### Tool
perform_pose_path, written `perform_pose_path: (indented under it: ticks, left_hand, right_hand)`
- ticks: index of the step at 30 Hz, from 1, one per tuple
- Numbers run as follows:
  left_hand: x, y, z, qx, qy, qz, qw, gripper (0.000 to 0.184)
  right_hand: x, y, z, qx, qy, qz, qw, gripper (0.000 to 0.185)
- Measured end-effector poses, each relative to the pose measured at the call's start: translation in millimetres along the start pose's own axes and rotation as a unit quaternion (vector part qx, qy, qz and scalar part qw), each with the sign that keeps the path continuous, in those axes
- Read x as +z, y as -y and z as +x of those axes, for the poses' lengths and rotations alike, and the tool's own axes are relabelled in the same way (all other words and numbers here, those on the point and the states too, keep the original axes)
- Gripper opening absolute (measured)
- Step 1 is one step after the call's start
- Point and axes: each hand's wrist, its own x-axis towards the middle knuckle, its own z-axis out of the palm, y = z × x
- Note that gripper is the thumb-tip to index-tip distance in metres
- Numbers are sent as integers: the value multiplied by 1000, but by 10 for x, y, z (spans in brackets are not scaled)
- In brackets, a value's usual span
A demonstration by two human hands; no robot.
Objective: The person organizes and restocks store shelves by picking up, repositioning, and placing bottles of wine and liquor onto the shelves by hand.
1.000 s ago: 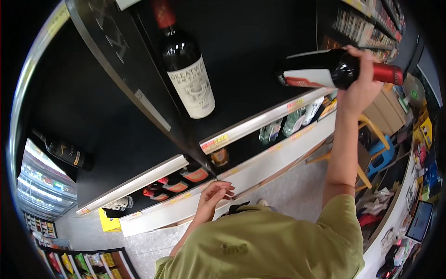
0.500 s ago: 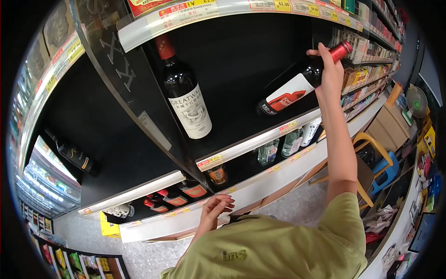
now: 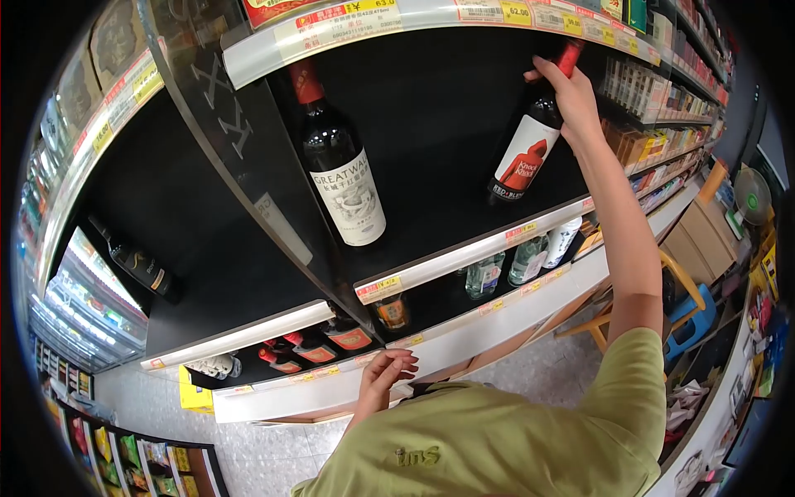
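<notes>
My right hand (image 3: 576, 98) is closed round the neck of a wine bottle (image 3: 527, 156) with a red capsule and a white label showing a red hooded figure. The bottle leans, its base low over the black shelf (image 3: 431, 224); I cannot tell whether it touches. To its left, a second wine bottle (image 3: 349, 195) with a red capsule and cream label stands on the same shelf. Down in front of the lower shelf edge, my left hand (image 3: 386, 377) is loosely curled beside my body, with nothing visible in it.
A price-tag rail (image 3: 447, 23) runs above the bottles. A clear divider (image 3: 219, 132) separates the left bay, where a dark bottle (image 3: 137, 263) stands. Several bottles line the lower shelf, including a clear one (image 3: 484, 275). A yellow-framed chair (image 3: 683, 286) is at the right.
My right hand has swung the held bottle more upright, moving its neck left and up and its base slightly right. My left hand stays nearly where it was.
</notes>
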Motion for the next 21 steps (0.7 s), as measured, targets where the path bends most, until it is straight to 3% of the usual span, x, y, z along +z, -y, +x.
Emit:
perform_pose_path:
  ticks: [5, 6, 9, 21]
  left_hand:
    - [17, 21, 22, -2, -14, 3, 1000, 30]
    - [24, 19, 19, -4, -20, 3, 1000, 30]
    - [1, 54, 30, -6, -25, 5, 1000, 31]
    - [-53, 66, 79, -16, -27, 9, 999, 30]
  right_hand:
    - [77, -185, 223, -28, 52, -64, 996, 28]
    - [21, -226, 300, -3, 101, -67, 993, 39]
    - [227, -161, 230, -56, 60, -45, 996, 24]
    - [446, -170, 238, -44, 155, -59, 985, 29]
